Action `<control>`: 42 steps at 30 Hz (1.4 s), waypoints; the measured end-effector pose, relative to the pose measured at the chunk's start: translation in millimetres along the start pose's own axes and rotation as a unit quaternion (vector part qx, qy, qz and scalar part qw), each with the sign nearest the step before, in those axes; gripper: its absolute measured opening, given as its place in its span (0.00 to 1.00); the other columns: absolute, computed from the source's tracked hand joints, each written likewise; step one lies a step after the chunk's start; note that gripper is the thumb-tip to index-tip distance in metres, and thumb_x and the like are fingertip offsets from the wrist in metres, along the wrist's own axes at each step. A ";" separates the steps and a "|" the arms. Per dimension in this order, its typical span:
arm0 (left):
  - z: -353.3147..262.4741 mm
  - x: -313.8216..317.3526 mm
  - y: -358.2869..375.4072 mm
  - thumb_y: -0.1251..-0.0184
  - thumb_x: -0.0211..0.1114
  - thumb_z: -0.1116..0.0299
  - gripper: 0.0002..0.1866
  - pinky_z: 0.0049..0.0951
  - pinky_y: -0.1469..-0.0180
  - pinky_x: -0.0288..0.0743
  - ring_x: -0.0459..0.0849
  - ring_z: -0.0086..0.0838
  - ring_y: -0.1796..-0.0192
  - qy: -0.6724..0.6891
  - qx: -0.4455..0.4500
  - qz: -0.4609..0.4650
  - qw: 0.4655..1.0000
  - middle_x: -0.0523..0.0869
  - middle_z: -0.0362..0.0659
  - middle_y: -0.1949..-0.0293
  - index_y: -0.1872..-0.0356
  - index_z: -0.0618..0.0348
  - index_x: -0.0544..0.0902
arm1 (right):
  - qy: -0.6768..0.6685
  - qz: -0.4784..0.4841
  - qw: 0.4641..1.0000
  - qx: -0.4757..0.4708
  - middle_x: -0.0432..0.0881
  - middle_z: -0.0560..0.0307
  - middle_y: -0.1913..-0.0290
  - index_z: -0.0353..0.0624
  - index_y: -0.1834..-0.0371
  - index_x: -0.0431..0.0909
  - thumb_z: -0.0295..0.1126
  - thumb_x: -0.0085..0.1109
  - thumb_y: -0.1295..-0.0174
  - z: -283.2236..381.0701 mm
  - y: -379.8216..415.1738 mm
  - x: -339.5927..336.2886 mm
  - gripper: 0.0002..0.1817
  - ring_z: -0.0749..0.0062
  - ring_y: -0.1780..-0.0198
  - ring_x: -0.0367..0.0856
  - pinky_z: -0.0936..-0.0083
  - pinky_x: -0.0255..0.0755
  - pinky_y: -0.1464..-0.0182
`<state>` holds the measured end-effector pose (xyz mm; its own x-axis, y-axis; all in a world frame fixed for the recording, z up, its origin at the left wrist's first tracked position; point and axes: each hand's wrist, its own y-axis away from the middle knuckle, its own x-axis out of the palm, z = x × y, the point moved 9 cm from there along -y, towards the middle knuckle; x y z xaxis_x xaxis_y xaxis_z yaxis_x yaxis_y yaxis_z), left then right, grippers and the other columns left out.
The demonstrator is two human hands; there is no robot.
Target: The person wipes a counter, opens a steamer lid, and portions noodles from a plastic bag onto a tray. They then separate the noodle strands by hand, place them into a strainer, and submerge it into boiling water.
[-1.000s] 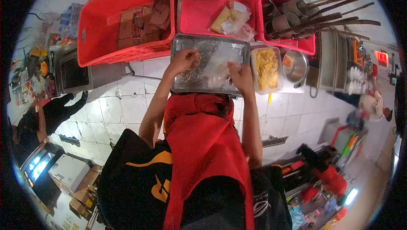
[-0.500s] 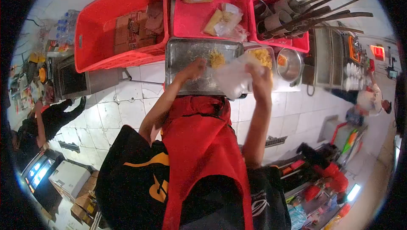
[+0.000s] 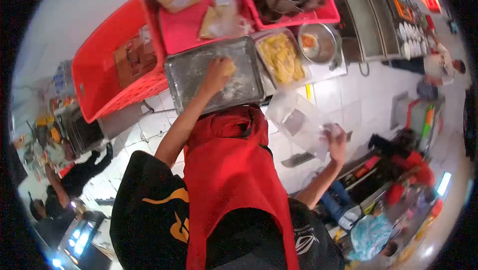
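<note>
My left hand is over the floury metal tray, its fingers closed around a clump of yellow food. Out to the right, my right hand grips one end of a clear plastic bag, which hangs spread and blurred in front of my body. A clear container of yellow pieces stands against the tray's right side. Beyond it is a metal bowl with something orange inside.
A red crate holding cardboard stands at the left. Behind the tray lies a pink crate with bagged food; another pink crate holds dark utensils. Other people are farther off at both sides.
My left hand has closed on the yellow clump from the tray. My right hand has swung away to the right and toward my body with the bag. The view has turned.
</note>
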<state>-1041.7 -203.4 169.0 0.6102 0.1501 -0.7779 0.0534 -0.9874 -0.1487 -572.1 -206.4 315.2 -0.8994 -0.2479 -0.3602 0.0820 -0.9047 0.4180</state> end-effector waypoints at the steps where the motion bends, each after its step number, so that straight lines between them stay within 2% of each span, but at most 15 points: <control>1: -8.6 -20.5 0.7 0.59 0.76 0.72 0.32 0.46 0.45 0.71 0.75 0.51 0.47 0.004 -0.042 -0.043 0.998 0.76 0.54 0.50 0.48 0.59 0.75 | -0.007 -0.015 1.000 0.011 0.82 0.47 0.54 0.27 0.44 0.69 0.19 0.57 0.39 -29.2 -2.7 -5.2 0.19 0.65 0.58 0.84 0.72 0.78 0.51; 5: -5.8 -15.3 3.9 0.57 0.77 0.71 0.28 0.47 0.47 0.71 0.76 0.52 0.49 0.016 -0.104 -0.005 0.994 0.76 0.54 0.52 0.52 0.59 0.74 | -0.233 -0.088 0.959 0.133 0.80 0.42 0.53 0.24 0.52 0.74 0.21 0.61 0.45 -158.4 -33.6 9.1 0.18 0.60 0.60 0.85 0.70 0.81 0.61; 8: 12.4 -10.7 14.9 0.54 0.78 0.67 0.26 0.43 0.51 0.73 0.78 0.47 0.53 -0.036 -0.104 -0.011 0.994 0.78 0.51 0.58 0.56 0.60 0.73 | -0.032 -0.161 0.972 0.170 0.83 0.40 0.58 0.26 0.61 0.78 0.25 0.64 0.54 -301.5 -94.5 23.4 0.17 0.52 0.61 0.85 0.63 0.81 0.59; 12: 38.0 -1.1 37.4 0.53 0.80 0.63 0.27 0.34 0.64 0.74 0.79 0.36 0.67 0.080 -0.171 0.016 0.982 0.81 0.47 0.65 0.58 0.60 0.72 | 0.282 -0.148 0.926 0.200 0.84 0.37 0.62 0.30 0.66 0.79 0.25 0.63 0.58 -313.0 -146.9 59.4 0.15 0.43 0.59 0.85 0.56 0.79 0.52; 14: 1.6 -20.4 26.4 0.53 0.81 0.62 0.27 0.32 0.67 0.73 0.79 0.33 0.71 0.003 -0.172 0.033 0.985 0.81 0.46 0.67 0.59 0.59 0.73 | 0.253 -0.173 0.906 0.291 0.84 0.37 0.62 0.33 0.68 0.79 0.27 0.66 0.61 -373.0 -168.2 78.6 0.15 0.43 0.58 0.85 0.57 0.79 0.50; 18: -27.5 -34.5 21.8 0.54 0.81 0.60 0.25 0.32 0.68 0.73 0.79 0.32 0.73 -0.048 -0.236 0.010 0.971 0.83 0.45 0.69 0.62 0.60 0.75 | 0.249 -0.128 0.947 0.157 0.82 0.39 0.76 0.36 0.88 0.77 0.46 0.68 0.62 -422.2 -229.9 136.7 0.20 0.44 0.66 0.84 0.57 0.78 0.61; 19: -23.6 -42.0 24.1 0.55 0.81 0.60 0.25 0.31 0.68 0.73 0.79 0.32 0.72 -0.072 -0.250 -0.016 0.965 0.83 0.45 0.69 0.63 0.61 0.76 | 0.295 -0.080 0.948 0.088 0.84 0.46 0.77 0.35 0.82 0.80 0.47 0.71 0.55 -430.7 -246.0 160.3 0.22 0.50 0.71 0.84 0.57 0.78 0.61; 21: -9.9 -42.3 31.9 0.55 0.82 0.60 0.24 0.30 0.69 0.73 0.78 0.30 0.72 -0.112 -0.207 -0.037 0.971 0.82 0.45 0.70 0.63 0.61 0.76 | -0.044 -0.016 0.978 0.204 0.86 0.53 0.67 0.33 0.66 0.81 0.45 0.73 0.47 -403.6 -240.5 186.2 0.22 0.65 0.64 0.83 0.66 0.77 0.56; 23: -5.8 -47.3 39.0 0.55 0.82 0.61 0.24 0.28 0.69 0.72 0.78 0.28 0.72 -0.149 -0.161 -0.062 0.974 0.82 0.44 0.71 0.64 0.61 0.77 | -0.175 0.009 0.983 0.055 0.82 0.57 0.55 0.30 0.50 0.75 0.37 0.71 0.42 -378.9 -249.3 211.3 0.24 0.76 0.54 0.77 0.74 0.73 0.50; 25: -3.9 -56.9 41.4 0.55 0.82 0.61 0.23 0.28 0.69 0.72 0.77 0.28 0.73 -0.114 -0.154 -0.101 0.976 0.81 0.44 0.74 0.66 0.61 0.77 | -0.128 0.026 0.990 0.048 0.80 0.55 0.48 0.35 0.46 0.72 0.25 0.66 0.40 -483.3 -271.2 256.4 0.19 0.75 0.49 0.76 0.75 0.71 0.47; 26: 28.0 -52.9 57.9 0.55 0.82 0.62 0.22 0.30 0.69 0.72 0.78 0.30 0.73 -0.042 -0.253 -0.101 0.961 0.81 0.44 0.75 0.69 0.61 0.77 | -0.160 0.205 0.966 -0.016 0.79 0.56 0.47 0.40 0.50 0.73 0.25 0.64 0.38 -439.1 -252.0 255.7 0.15 0.75 0.50 0.76 0.73 0.72 0.48; 29: 93.8 -45.7 91.1 0.54 0.81 0.64 0.20 0.29 0.68 0.73 0.79 0.28 0.72 -0.009 -0.335 -0.108 0.936 0.82 0.44 0.74 0.71 0.61 0.76 | -0.259 0.449 0.828 0.215 0.84 0.48 0.64 0.38 0.57 0.78 0.35 0.55 0.31 -252.5 -138.9 228.8 0.11 0.66 0.65 0.83 0.73 0.78 0.57; 31: 85.8 -58.3 99.1 0.53 0.80 0.65 0.20 0.28 0.69 0.73 0.79 0.26 0.72 -0.027 -0.317 -0.117 0.941 0.81 0.43 0.75 0.71 0.61 0.75 | -0.171 0.488 0.849 0.109 0.87 0.58 0.62 0.43 0.54 0.81 0.43 0.54 0.30 -155.8 -102.7 225.5 0.16 0.78 0.65 0.84 0.80 0.75 0.67; 39: 60.5 -80.6 76.3 0.48 0.77 0.69 0.19 0.25 0.73 0.69 0.73 0.19 0.75 0.126 -0.213 -0.155 0.957 0.76 0.40 0.79 0.75 0.62 0.71 | -0.069 0.279 0.932 -0.219 0.81 0.59 0.65 0.41 0.55 0.79 0.27 0.67 0.42 59.1 -91.9 334.6 0.13 0.74 0.63 0.80 0.76 0.76 0.60; 42: 67.5 -76.8 82.3 0.47 0.77 0.69 0.19 0.25 0.76 0.66 0.71 0.18 0.76 0.186 -0.328 -0.109 0.920 0.74 0.38 0.79 0.77 0.61 0.71 | -0.040 0.232 0.936 -0.262 0.81 0.58 0.64 0.41 0.57 0.79 0.24 0.71 0.48 75.8 -106.7 391.1 0.15 0.70 0.62 0.81 0.76 0.77 0.59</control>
<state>-1137.6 -292.8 175.3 0.7500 0.4419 -0.4922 0.5980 -0.7711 0.2188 -965.2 -180.5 192.9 -0.7424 -0.6485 -0.1682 0.6523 -0.7569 0.0392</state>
